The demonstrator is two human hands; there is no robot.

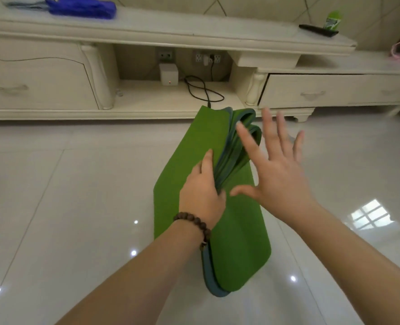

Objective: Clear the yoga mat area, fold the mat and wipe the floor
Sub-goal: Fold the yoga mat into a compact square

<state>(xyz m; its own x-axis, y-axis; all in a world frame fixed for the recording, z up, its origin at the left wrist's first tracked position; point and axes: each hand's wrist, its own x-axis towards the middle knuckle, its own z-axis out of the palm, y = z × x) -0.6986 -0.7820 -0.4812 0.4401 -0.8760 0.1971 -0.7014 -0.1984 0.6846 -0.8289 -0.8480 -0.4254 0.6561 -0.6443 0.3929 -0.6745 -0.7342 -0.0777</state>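
The yoga mat (236,231), green on top with a grey-blue underside, lies on the pale tiled floor (53,184) running from near the person toward the far cabinet, already doubled into several loose layers. The left hand (202,191) grasps the bunched folds at the middle of the mat, thumb lying along the green face and fingers tucked in among the grey-blue layers. The right hand (278,170) hovers just beside the folds with its fingers spread and holding nothing. The mat looks light, soft and springy: the layers gape open at the far end rather than lying flat, so it will likely try to unfold unless pressed down or held across the whole stack. A good hold would be over all the layers together near the middle, or at the folded edge, rather than on one sheet alone. The glossy floor reflects lights and a window, so the mat may slide on it when pushed. Along the far side stands a cream TV cabinet (53,66); on its top surface lie a blue cloth bundle (81,7) at the left and a green bottle (332,19) at the right, and a black cable (201,90) loops in its open bay.
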